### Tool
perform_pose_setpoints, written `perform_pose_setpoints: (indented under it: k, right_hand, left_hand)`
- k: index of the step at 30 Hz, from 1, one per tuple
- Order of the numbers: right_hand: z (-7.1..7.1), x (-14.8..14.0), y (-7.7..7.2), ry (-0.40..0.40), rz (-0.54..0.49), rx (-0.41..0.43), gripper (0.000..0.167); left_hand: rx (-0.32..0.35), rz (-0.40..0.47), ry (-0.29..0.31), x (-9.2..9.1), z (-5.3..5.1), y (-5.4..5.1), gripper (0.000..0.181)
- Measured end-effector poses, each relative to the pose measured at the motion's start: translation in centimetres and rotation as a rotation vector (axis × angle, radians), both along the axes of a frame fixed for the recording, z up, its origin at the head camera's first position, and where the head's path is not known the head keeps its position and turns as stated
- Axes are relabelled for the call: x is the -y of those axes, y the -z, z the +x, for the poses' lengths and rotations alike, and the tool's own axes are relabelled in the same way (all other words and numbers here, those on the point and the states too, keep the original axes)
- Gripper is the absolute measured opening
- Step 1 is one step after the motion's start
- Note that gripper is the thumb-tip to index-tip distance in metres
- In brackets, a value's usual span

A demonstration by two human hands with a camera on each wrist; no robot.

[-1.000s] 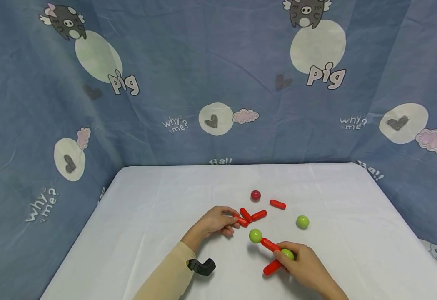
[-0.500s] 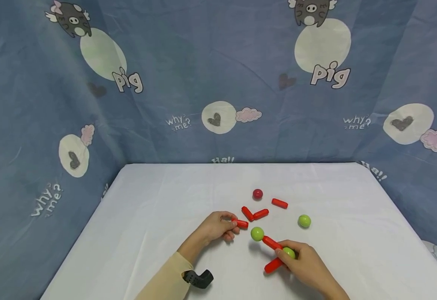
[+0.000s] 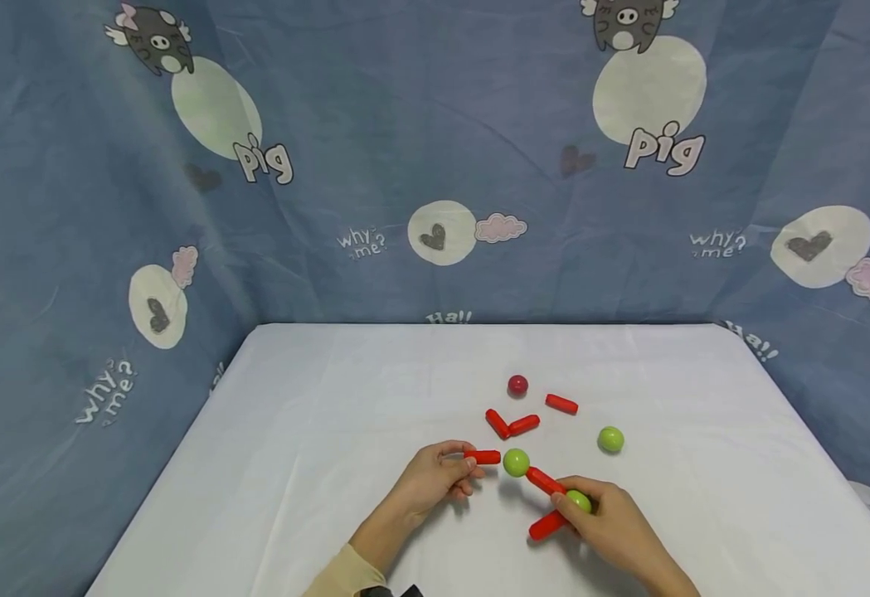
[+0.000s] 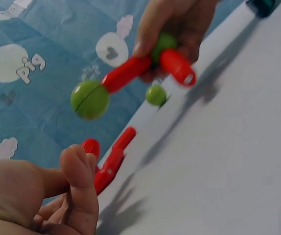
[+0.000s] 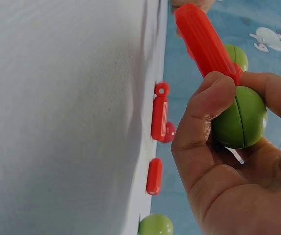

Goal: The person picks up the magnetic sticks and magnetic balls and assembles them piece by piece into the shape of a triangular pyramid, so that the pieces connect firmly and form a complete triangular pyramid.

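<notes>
My left hand (image 3: pixel 435 481) pinches a red rod (image 3: pixel 483 457) between thumb and fingers. The rod's right end points at a green ball (image 3: pixel 516 463), with a small gap between them in the head view. That ball sits on the end of a joined piece: a red rod (image 3: pixel 545 481) runs from it to a second green ball (image 5: pixel 241 117), and another red rod (image 3: pixel 547 525) sticks out of that one. Around the second ball my right hand (image 3: pixel 614 522) closes its thumb and fingers, holding the piece above the table. In the left wrist view fingers partly hide the left hand's rod.
On the white table (image 3: pixel 345 390), beyond the hands, two red rods (image 3: pixel 498 424) lie end to end in a V. A dark red ball (image 3: pixel 517 385) and a single red rod (image 3: pixel 561 404) are farther back. Another green ball (image 3: pixel 611 439) lies to the right. Behind hangs a blue printed cloth (image 3: pixel 375 149).
My left hand has drawn its red rod away from the two other rods, toward me, and turned it level beside the green ball. The right hand keeps holding the joined piece almost still.
</notes>
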State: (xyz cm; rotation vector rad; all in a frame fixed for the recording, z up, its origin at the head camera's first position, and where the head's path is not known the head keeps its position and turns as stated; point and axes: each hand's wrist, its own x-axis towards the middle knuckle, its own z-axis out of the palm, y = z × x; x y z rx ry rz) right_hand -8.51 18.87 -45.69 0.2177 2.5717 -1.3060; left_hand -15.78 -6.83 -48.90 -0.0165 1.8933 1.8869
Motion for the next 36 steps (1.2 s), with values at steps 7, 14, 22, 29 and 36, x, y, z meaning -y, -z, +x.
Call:
perform_pose_setpoints:
  k: [7,14,22,29,36]
  right_hand:
    - [0.0,-0.1,0.0,0.015,0.007,0.003,0.021]
    - [0.0,-0.1,0.2,0.014,0.003,0.003,0.023]
    - [0.0,-0.2,0.1,0.017,0.008,-0.002,0.020]
    - [0.0,-0.2,0.2,0.026,0.008,-0.001,0.022]
    - [-0.1,-0.2,0.1,0.030,0.003,-0.003,0.022]
  left_hand:
    - [0.017,0.075,-0.020,-0.5,1.2,0.1,0.031]
    - [0.018,0.097,-0.025,-0.6,1.7,-0.1,0.033]
    - [0.031,0.123,-0.024,-0.7,2.2,-0.5,0.034]
    - [0.034,0.114,-0.005,-0.7,2.6,-0.5,0.034]
    - [0.043,0.124,0.021,-0.9,2.8,-0.2,0.032]
